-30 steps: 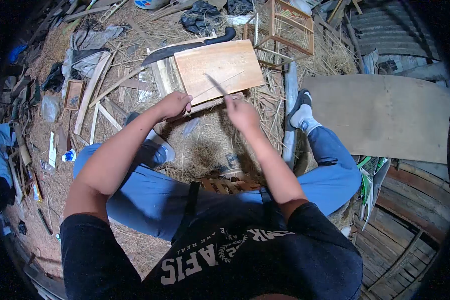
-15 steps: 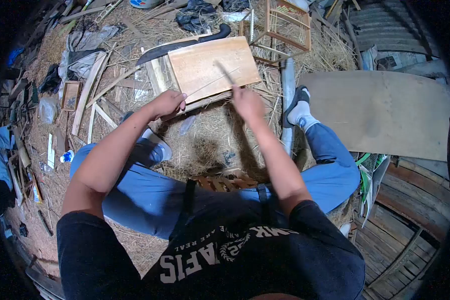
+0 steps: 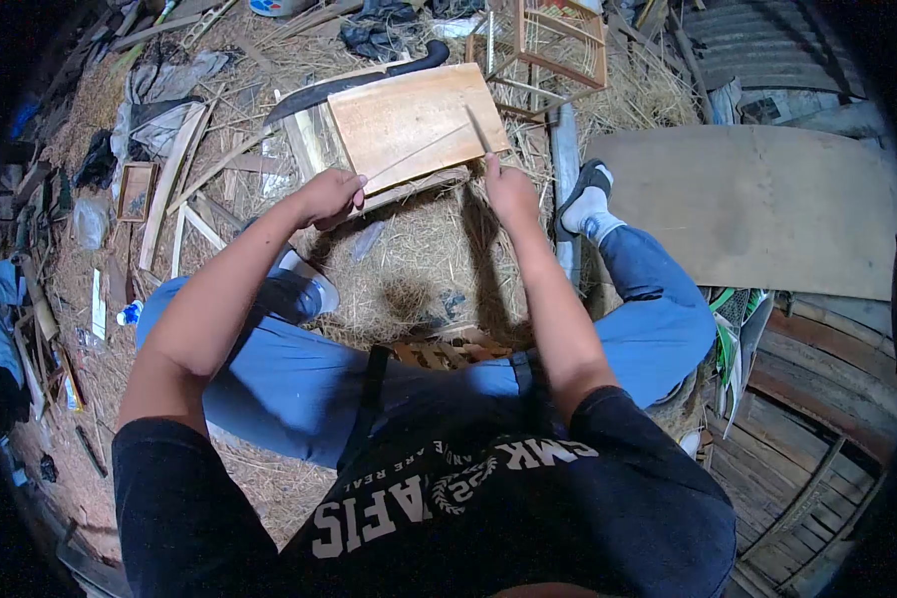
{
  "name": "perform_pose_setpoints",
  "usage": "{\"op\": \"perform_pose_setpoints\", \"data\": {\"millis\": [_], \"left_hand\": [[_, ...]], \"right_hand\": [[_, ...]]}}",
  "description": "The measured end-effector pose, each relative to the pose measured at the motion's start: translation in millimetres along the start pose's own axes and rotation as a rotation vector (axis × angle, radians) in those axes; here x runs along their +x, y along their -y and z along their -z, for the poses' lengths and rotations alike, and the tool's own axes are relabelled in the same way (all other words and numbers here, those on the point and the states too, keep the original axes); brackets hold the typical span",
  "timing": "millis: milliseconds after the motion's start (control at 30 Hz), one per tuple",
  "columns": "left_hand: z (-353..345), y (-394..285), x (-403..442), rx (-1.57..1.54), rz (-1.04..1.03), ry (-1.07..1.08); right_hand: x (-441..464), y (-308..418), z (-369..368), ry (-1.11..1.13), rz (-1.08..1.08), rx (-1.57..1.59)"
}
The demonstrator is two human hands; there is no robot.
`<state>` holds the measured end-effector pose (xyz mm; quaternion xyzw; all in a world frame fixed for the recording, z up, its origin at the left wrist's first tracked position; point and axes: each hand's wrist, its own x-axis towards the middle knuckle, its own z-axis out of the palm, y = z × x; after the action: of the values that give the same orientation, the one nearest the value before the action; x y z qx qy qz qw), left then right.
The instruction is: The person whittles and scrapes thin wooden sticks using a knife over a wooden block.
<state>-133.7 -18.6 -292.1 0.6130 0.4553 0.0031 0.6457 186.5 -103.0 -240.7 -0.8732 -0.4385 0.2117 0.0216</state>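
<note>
My left hand (image 3: pixel 331 196) is closed around the near end of a thin wooden stick (image 3: pixel 416 154) at the board's front left corner. The stick slants up to the right, over a pale wooden board (image 3: pixel 389 115). In my right hand (image 3: pixel 511 191), at the board's front right corner, is a knife (image 3: pixel 477 130) with its narrow blade pointing up and away. The blade is close to the stick's far end; whether they touch I cannot tell. Behind the board lies a long dark tool (image 3: pixel 344 92) with a curved black handle.
A slatted wooden frame (image 3: pixel 558 45) stands beyond the board's right end. A large flat panel (image 3: pixel 738 209) lies to the right, past my foot. Wood strips (image 3: pixel 169 189), a small wooden box (image 3: pixel 137 191) and cloth (image 3: pixel 159 110) lie on the straw-covered ground at left.
My right hand has moved slightly right and forward, bringing the knife towards the stick's far end. The blade, blurred before, now shows sharply. My left hand stays at the board's corner.
</note>
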Motion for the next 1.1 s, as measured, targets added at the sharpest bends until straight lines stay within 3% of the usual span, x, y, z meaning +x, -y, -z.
{"op": "perform_pose_setpoints", "data": {"millis": [167, 267, 333, 400, 433, 600, 733, 800, 867, 1000, 1067, 1100], "left_hand": [[2, -1, 4, 0.101, -0.068, -0.006], [3, -2, 0, 0.055, -0.004, 0.025], [-3, 6, 4, 0.021, -0.106, -0.045], [-9, 13, 10, 0.013, -0.068, -0.045], [-10, 14, 11, -0.006, -0.054, -0.048], [9, -27, -6, 0.151, 0.055, 0.066], [16, -20, 22, 0.207, 0.003, 0.057], [16, -82, -9, 0.133, 0.087, 0.073], [1, -117, -23, -0.011, -0.132, -0.059], [-16, -176, -43, -0.373, -0.213, -0.09], [-30, -200, -55, -0.474, -0.235, -0.118], [-38, -210, -63, -0.552, -0.24, -0.099]], "right_hand": [[-60, 42, -20, 0.161, 0.212, 0.001], [-76, 50, -47, 0.084, 0.312, -0.088], [-71, 51, -26, 0.134, 0.211, -0.078], [-22, 10, -27, -0.017, 0.078, 0.062], [1, -10, -14, -0.094, 0.042, 0.077], [56, -47, 77, -0.02, 0.055, -0.085], [98, -53, 147, -0.037, 0.069, -0.132], [118, -59, 169, -0.206, 0.354, 0.064], [92, -36, 206, -0.119, 0.281, 0.229], [45, -13, 248, 0.122, 0.162, 0.665], [36, 2, 248, 0.129, 0.109, 0.881], [33, 14, 246, 0.159, 0.195, 0.99]]}}
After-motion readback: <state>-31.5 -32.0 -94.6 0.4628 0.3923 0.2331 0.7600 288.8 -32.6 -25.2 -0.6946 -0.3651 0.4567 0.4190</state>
